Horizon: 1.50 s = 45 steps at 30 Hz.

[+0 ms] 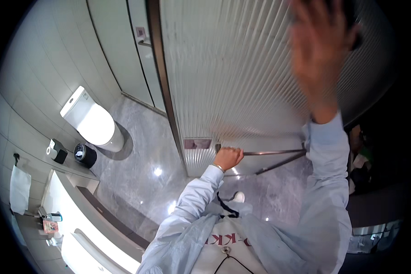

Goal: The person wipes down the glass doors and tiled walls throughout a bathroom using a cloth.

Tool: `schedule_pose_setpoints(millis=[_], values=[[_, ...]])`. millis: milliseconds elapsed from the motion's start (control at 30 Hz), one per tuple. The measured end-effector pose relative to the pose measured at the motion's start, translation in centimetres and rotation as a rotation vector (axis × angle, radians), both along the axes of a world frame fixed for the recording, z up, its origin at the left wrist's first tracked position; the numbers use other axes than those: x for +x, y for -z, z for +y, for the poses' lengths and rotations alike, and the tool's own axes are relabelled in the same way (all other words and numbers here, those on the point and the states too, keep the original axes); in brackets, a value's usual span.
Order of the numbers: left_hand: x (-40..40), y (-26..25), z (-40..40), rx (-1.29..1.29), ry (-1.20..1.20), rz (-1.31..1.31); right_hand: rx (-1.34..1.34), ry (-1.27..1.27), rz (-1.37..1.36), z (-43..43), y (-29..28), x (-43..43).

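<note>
A ribbed glass door (239, 78) with a dark metal frame edge stands before me. My left hand (228, 158), with a bracelet at the wrist, is closed around the left end of the door's metal bar handle (274, 152), low on the glass. Raised high at the upper right, my right hand (318, 51) is blurred, its fingers spread in front of the glass. Something dark shows behind its fingers; whether the hand holds it I cannot tell. A small pinkish sticker (197, 144) is on the glass left of the handle.
A white toilet (96, 125), a black bin (85, 156) and a toilet paper holder (57, 151) are at the left. A bright washbasin counter (89, 215) with toiletries curves along the lower left. A white towel (20, 190) hangs on the wall. Dark shelving stands at the right.
</note>
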<state>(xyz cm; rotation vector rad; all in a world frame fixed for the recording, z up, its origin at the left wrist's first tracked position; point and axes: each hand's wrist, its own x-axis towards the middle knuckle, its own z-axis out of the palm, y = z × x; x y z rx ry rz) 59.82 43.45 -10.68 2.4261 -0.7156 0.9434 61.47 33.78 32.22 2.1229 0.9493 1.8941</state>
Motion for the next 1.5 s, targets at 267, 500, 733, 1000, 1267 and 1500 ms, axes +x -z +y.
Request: schedule_pose_setpoints(millis=[267, 500, 733, 1000, 1267, 1500], values=[[-0.2, -3.6, -1.1, 0.059, -0.049, 0.111, -0.269, -0.214, 0.272, -1.7, 20.9, 3.7], [0.5, -4.0, -0.1, 0.170, -0.033, 0.364, -0.482, -0.202, 0.350, -8.1, 26.7, 4.3], [-0.3, -3.3, 0.4, 0.171, -0.083, 0.313, 0.582, -0.282, 0.055, -9.2, 12.2, 5.5], [0.2, -3.6, 0.3, 0.269, -0.101, 0.293, -0.084, 0.255, 0.561, -10.2, 38.9, 1.4], [-0.1, -3.0, 1.7, 0.272, -0.119, 0.318, 0.510, 0.089, 0.318, -22.3, 29.6, 5.6], [-0.3, -5.8, -4.3, 0.003, -0.078, 0.295, 0.586, 0.230, 0.083, -30.0, 14.0, 7.6]])
